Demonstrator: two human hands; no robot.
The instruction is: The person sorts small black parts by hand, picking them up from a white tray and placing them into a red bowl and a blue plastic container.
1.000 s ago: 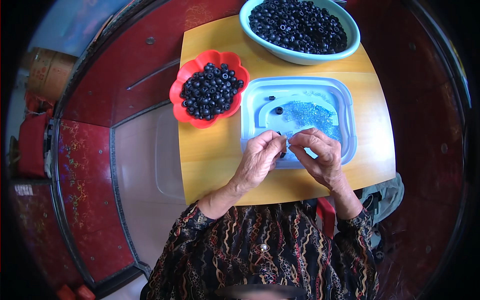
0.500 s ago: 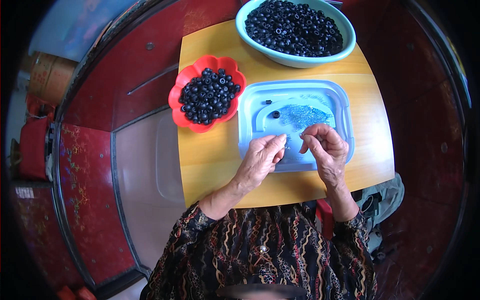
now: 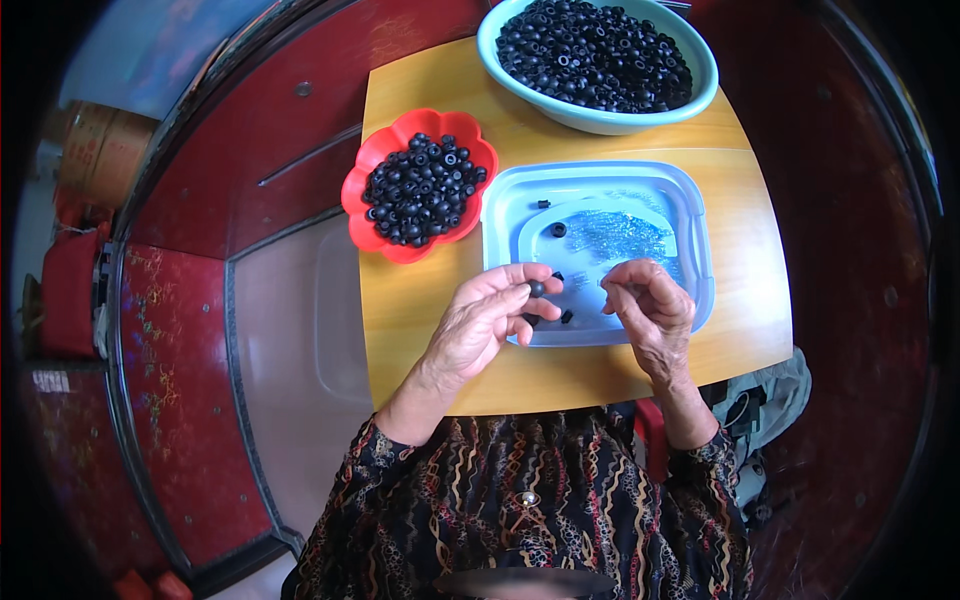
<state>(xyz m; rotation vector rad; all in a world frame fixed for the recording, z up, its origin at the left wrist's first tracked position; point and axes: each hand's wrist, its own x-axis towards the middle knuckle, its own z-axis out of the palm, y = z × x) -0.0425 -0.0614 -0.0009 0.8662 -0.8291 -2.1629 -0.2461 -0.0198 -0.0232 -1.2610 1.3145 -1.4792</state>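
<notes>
My left hand (image 3: 485, 325) hovers over the near left corner of a pale blue plastic tray (image 3: 690, 205) and pinches a small black round bead (image 3: 537, 289) between thumb and fingertips. My right hand (image 3: 652, 308) is over the tray's near right part, fingers curled together; whether it holds something small I cannot tell. In the tray lie a pile of thin shiny metal pins (image 3: 620, 235) and a few loose black beads (image 3: 558, 230). The two hands are a little apart.
A red flower-shaped dish (image 3: 365, 190) full of black beads stands left of the tray. A large teal bowl (image 3: 600, 118) heaped with black beads stands at the back. All rest on a small yellow wooden table (image 3: 420, 330). Red cabinet panels lie left.
My hands, which were touching over the tray, have separated. The left hand now shows a black bead at its fingertips.
</notes>
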